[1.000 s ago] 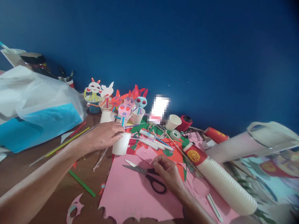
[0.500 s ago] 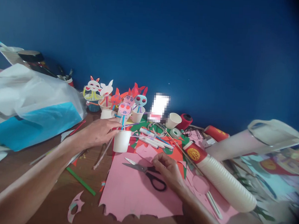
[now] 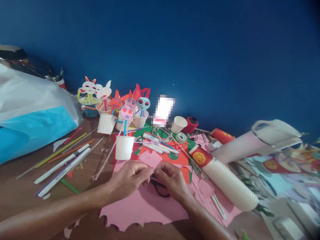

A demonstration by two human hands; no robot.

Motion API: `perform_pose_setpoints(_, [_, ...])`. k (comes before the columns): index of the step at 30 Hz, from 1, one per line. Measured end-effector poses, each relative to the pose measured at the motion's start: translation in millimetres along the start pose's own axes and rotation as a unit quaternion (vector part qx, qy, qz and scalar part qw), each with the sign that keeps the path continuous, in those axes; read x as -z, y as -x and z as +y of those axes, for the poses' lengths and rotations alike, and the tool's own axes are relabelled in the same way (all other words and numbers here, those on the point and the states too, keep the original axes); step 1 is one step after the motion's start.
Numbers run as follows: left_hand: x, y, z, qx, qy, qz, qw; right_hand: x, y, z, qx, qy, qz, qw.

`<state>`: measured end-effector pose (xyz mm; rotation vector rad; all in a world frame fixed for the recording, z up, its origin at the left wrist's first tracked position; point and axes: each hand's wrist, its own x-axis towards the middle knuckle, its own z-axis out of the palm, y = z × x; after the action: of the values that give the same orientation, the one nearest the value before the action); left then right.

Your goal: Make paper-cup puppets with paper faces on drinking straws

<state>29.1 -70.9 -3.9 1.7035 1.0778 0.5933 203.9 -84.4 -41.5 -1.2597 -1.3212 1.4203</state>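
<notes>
My left hand and my right hand meet above a pink paper sheet, thumbs and fingers pinched close together. Whatever lies between the fingertips is too small or hidden to make out. Black-handled scissors lie on the sheet just beneath, their blades covered by my hands. Behind the left hand stands a white paper cup holding a pink paper face on a blue stem. A small pink paper piece rests just beyond my fingers.
More cups with paper animal heads stand at the back left. Markers lie on coloured paper ahead. To the right are a long stack of paper cups and a white jug. A plastic bag sits at left, near pens.
My left hand has come away from the white cup with the pink face, moving down and right to join my right hand. The cup stands free. The view has shifted slightly.
</notes>
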Motion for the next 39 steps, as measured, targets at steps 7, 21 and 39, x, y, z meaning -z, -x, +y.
perform_pose_setpoints(7, [-17.3, -8.4, -22.5, 0.132, 0.215, -0.009, 0.968, -0.1, 0.6, 1.3, -0.026, -0.005, 0.003, 1.000])
perform_pose_setpoints(21, [-28.7, -7.1, -30.5, 0.172, 0.243, 0.011, 0.955, -0.2, 2.0, 0.7, 0.027, 0.149, 0.018, 0.988])
perform_pose_setpoints(39, [-14.7, -17.3, -31.2, 0.127, 0.328, 0.084, 0.932, 92.7, -15.4, -26.7, 0.083, 0.292, 0.126, 0.944])
